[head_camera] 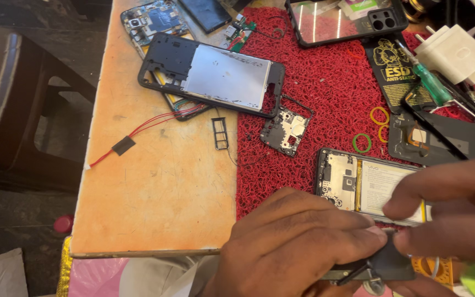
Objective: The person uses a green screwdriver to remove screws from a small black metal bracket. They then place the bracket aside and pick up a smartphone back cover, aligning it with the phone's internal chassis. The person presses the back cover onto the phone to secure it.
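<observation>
Both grips pinch a flat black tool [383, 264] beside the opened phone [369, 184].

The red mat [314, 99] looks rough and loopy. The phone frame [215, 74] has a shiny metal plate. The orange surface [155, 187] is smooth and worn

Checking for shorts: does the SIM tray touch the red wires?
Apart. The head view shows bare tabletop between the SIM tray and the red wires.

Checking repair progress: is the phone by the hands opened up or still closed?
Opened up. The phone lies on the red mat with its back cover off, its circuit board and battery exposed.
</observation>
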